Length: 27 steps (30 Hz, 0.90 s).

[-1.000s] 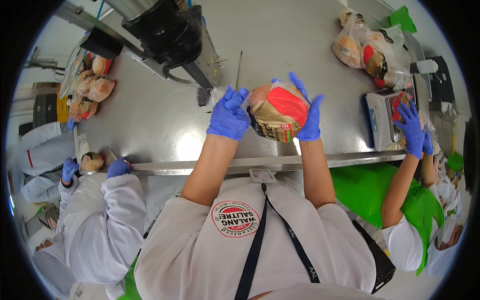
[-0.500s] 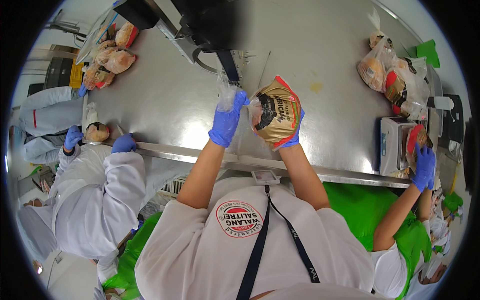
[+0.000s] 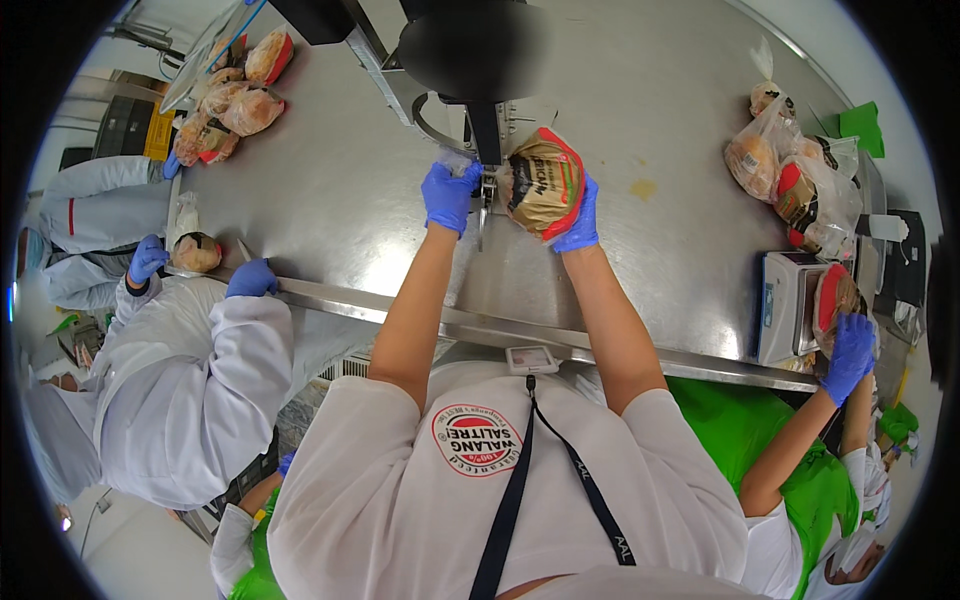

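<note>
My two gloved hands hold a bagged ham (image 3: 545, 188) above the steel table, its clear plastic wrapped in a gold and black label with a red edge. My right hand (image 3: 580, 220) is closed on the ham's right side, with some fingers hidden behind it. My left hand (image 3: 449, 198) grips the gathered neck of the clear bag, to the left of the ham. Between the two hands, the bag's neck lies at the narrow metal jaw of a black bag-closing machine (image 3: 486, 130). The machine's dark body covers part of the far table.
Several bagged hams (image 3: 250, 110) lie at the far left, with more (image 3: 805, 180) at the far right. A scale (image 3: 785, 300) stands at the right edge beside a co-worker's gloved hand (image 3: 850, 350) on another ham. At left, a co-worker (image 3: 190, 370) has a bagged ham (image 3: 196, 252).
Both my hands have moved forward, away from me, bringing the bagged ham and its bag neck up to the machine's jaw. My grip on both stays closed.
</note>
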### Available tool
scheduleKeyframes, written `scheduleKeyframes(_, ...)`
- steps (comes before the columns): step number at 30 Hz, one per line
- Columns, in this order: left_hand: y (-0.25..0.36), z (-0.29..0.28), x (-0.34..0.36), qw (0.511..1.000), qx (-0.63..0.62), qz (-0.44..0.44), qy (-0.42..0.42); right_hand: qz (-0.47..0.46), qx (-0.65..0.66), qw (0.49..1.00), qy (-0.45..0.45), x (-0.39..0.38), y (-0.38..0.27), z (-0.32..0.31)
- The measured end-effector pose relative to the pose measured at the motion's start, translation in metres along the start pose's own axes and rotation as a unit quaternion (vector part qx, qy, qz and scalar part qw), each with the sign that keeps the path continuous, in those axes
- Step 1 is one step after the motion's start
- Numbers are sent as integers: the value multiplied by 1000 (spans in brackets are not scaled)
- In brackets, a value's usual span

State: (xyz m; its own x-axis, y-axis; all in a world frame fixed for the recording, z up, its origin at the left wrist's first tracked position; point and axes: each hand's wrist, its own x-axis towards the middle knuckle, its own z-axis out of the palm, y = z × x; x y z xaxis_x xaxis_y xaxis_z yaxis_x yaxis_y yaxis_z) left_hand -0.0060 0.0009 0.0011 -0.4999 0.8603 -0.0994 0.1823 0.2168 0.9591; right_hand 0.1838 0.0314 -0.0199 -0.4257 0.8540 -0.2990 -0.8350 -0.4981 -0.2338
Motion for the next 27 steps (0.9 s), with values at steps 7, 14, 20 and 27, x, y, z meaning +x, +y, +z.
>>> scheduleKeyframes(7, -2, 11, -15, 999, -21, 27, 36, 7, 46, 998, 37, -29, 18, -1)
scheduleKeyframes(14, -8, -3, -1, 996, -58, -15, -61, -3, 33, 999, 21, -9, 16, -9)
scheduleKeyframes(20, 4, -8, 6, 987, -104, -106, -64, -72, -55, 995, -41, 3, 18, 20)
scheduleKeyframes(27, 47, -21, -45, 958, -221, -89, -161, -133, -410, 874, -224, -31, -10, 42)
